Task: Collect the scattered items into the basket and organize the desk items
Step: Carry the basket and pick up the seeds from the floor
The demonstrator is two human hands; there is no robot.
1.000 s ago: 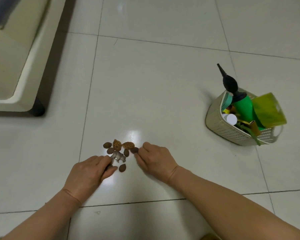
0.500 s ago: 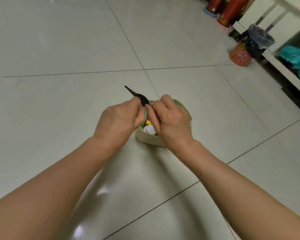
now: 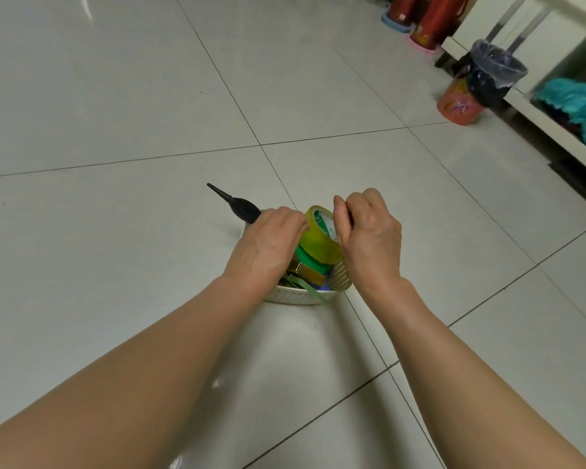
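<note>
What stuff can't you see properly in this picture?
Head view:
- Basket: far side hidden by both hands.
- Left hand: fingertips lost among the basket's things; grip unclear.
- Right hand: curled; whether it holds anything is hidden.
- Teal cloth: cut off by the right edge.
- Bin: blurred.

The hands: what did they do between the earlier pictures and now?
Both hands left the nuts on the floor and came over the basket. Since half a second ago they have parted: the left hand reaches into the basket, the right hand hangs curled beside the tape roll. The basket's contents stayed in place.
</note>
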